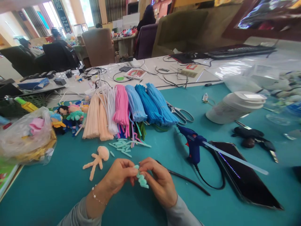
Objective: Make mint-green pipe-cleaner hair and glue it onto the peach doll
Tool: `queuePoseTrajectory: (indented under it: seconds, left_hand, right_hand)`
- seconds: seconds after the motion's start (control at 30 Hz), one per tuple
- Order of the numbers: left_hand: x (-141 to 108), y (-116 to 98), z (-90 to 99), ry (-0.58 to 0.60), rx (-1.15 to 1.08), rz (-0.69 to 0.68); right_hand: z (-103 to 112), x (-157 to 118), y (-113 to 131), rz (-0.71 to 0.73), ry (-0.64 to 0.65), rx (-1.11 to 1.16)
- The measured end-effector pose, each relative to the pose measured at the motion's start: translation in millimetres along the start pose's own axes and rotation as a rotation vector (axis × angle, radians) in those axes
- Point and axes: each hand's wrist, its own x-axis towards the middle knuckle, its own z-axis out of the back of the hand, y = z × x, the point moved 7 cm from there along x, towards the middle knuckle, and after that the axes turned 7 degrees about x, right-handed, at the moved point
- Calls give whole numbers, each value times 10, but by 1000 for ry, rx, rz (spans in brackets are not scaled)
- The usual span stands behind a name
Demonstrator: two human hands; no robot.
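Note:
Between my two hands is a small mint-green piece of twisted pipe cleaner (pixel 142 181), its lower end hanging free. My left hand (pixel 119 175) pinches its upper left end between thumb and fingers. The thumb and fingers of my right hand (pixel 158 180) close on its right side. Left of my hands lies a peach doll body (pixel 97 160) made of pipe cleaner, with a round head and thin limbs. Just beyond my hands is a scatter of short mint-green pipe cleaner pieces (pixel 123 147).
Bundles of peach, white, pink and blue pipe cleaners (pixel 138 103) lie behind, with scissors (pixel 181 113) beside them. A blue glue gun (pixel 192 144), a phone (pixel 242 175) and a white cup (pixel 232 108) stand to the right. A plastic bag (pixel 25 135) and small dolls (pixel 70 116) are left.

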Motion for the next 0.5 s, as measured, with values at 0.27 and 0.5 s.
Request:
queuePoseTrajectory:
  seconds: [0.27, 0.5]
  left_hand:
    - [-12, -41, 30, -46, -30, -22]
    - [11, -95, 99, -151, -55, -101]
  right_hand:
    - [51, -1, -98, -159, -46, 54]
    - [31, -7, -158, -317, -19, 66]
